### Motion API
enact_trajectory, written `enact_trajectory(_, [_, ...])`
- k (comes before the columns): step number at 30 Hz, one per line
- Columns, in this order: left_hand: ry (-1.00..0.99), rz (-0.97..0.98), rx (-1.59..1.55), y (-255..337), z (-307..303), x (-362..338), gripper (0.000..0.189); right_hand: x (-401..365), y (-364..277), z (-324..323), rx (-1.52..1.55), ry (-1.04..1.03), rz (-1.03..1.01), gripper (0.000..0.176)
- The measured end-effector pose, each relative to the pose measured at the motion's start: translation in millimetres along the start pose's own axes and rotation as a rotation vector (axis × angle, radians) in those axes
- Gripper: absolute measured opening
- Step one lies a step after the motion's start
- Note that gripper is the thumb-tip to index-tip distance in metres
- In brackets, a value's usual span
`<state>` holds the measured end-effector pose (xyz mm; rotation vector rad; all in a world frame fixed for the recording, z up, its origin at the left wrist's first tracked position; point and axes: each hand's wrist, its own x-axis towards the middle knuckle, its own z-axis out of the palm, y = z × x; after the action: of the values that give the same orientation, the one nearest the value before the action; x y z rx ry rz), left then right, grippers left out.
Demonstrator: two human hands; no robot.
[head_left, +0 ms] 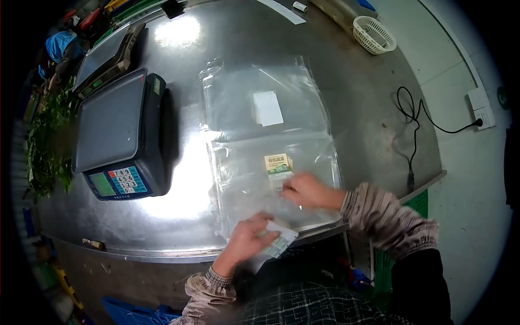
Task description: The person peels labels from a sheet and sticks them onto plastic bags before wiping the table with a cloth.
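Note:
At the table's front edge, my left hand (pixel 250 238) is closed on a few white and green printed cards (pixel 281 241). My right hand (pixel 307 190) has its fingers bent together over the lower plastic bag, right beside a printed label (pixel 277 164); anything between its fingertips is too small to make out. Two stacks of clear plastic bags (pixel 233 162) lie flat on the metal table. On the upper stack rests a white card (pixel 268 108).
A digital scale (pixel 108 124) stands left of the bags, with another scale (pixel 103 57) behind it. Leafy greens (pixel 51 135) lie at the far left. A white basket (pixel 374 35) and a black cable (pixel 416 122) are on the right. Another person's blue clothing (pixel 59 46) shows at top left.

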<state>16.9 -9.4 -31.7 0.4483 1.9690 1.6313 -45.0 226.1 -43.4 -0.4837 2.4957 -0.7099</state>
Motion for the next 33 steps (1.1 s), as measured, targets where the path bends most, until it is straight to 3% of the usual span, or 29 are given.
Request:
enact_trajectory(1, [0.018, -0.016, 0.040, -6.2, 1.2, 0.4, 0.021, 16.6, 6.7, -10.9, -0.131, 0.058, 0.061, 0.019])
enact_trajectory(2, [0.036, -0.031, 0.082, -12.3, 3.1, -0.1, 0.021, 46.7, 40.1, -25.3, -0.046, 0.640, -0.295, 0.021])
enact_trajectory(4, [0.043, -0.092, 0.099, -19.4, 8.7, 0.5, 0.022, 87.7, 17.2, -153.4, -0.520, 0.793, 0.035, 0.014])
enact_trajectory(5, [0.043, -0.138, 0.071, -21.7, 10.0, -0.4, 0.023, 94.8, -4.2, -201.9, -0.253, 1.072, 0.168, 0.009])
enact_trajectory(8, [0.087, -0.215, 0.028, -15.6, 10.2, -4.0, 0.023, 55.1, -50.5, -182.6, 0.293, 0.956, -0.194, 0.008])
enact_trajectory(9, [0.108, -0.222, 0.015, -14.1, 11.2, -0.8, 0.023, 36.6, -48.4, -141.4, 0.270, 0.746, -0.160, 0.012])
enact_trajectory(11, [0.108, -0.157, 0.011, -22.0, 12.7, 0.3, 0.023, 32.6, -9.8, -25.4, 0.665, 0.478, 0.074, 0.024])
enact_trajectory(13, [0.101, -0.126, 0.006, -27.2, 12.7, -2.6, 0.023, 30.5, 11.9, 20.3, 0.426, 0.492, 0.182, 0.035])
enact_trajectory(16, [0.119, -0.131, -0.006, -23.8, 14.6, -5.2, 0.022, 21.1, 12.7, -9.6, -0.021, 0.496, 0.206, 0.045])
enact_trajectory(19, [0.178, -0.133, 0.004, -19.2, 16.9, -0.9, 0.019, 7.7, 15.9, -10.8, -0.239, 0.410, 0.103, 0.050])
enact_trajectory(22, [0.139, -0.130, -0.090, -15.7, 12.0, -1.7, 0.017, -22.2, -26.9, 19.3, -0.137, 0.144, -0.060, 0.040])
enact_trajectory(24, [0.062, -0.192, -0.286, 9.8, 0.3, -5.7, 0.017, -14.0, -15.2, 26.4, -0.065, 0.194, -0.076, 0.029])
enact_trajectory(27, [-0.209, 0.151, -0.141, 24.7, 6.0, -10.0, 0.019, -13.0, -3.0, 22.8, 0.108, 0.150, -0.105, 0.017])
enact_trajectory(28, [-0.228, 0.106, -0.140, 21.7, 5.6, -7.5, 0.019, -7.1, -1.7, 12.9, 0.166, 0.115, -0.128, 0.014])
enact_trajectory(30, [-0.073, 0.005, -0.011, -2.6, 3.4, 2.9, 0.018, 22.2, 6.3, -19.8, 0.179, 0.251, -0.206, 0.011])
enact_trajectory(32, [-0.023, -0.095, -0.009, -19.3, 3.9, 7.6, 0.017, 86.2, 36.6, -107.8, 0.049, 0.633, -0.013, 0.029])
enact_trajectory(33, [-0.011, -0.125, -0.033, -19.0, 5.9, 8.1, 0.019, 101.3, 15.9, -166.8, -0.079, 1.053, -0.029, 0.028])
